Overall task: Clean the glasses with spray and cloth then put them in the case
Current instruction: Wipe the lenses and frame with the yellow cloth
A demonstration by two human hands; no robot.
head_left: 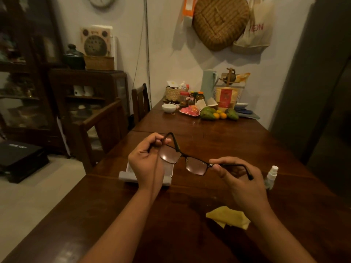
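Note:
I hold black-framed glasses [191, 162] above the wooden table [218, 141], both temple arms unfolded. My left hand [147, 162] grips the left temple arm near its tip. My right hand [240, 177] pinches the right temple arm close to the hinge. An open light-grey glasses case [125, 176] lies on the table under my left hand, partly hidden by it. A small white spray bottle [271, 177] stands just right of my right hand. A crumpled yellow cloth [228, 217] lies on the table near my right forearm.
The far end of the table holds fruit [219, 113], a white bowl [169, 107], jars, a basket and a jug. Two dark wooden chairs [106, 128] stand along the left side. A tall dark panel [311, 92] rises at the right.

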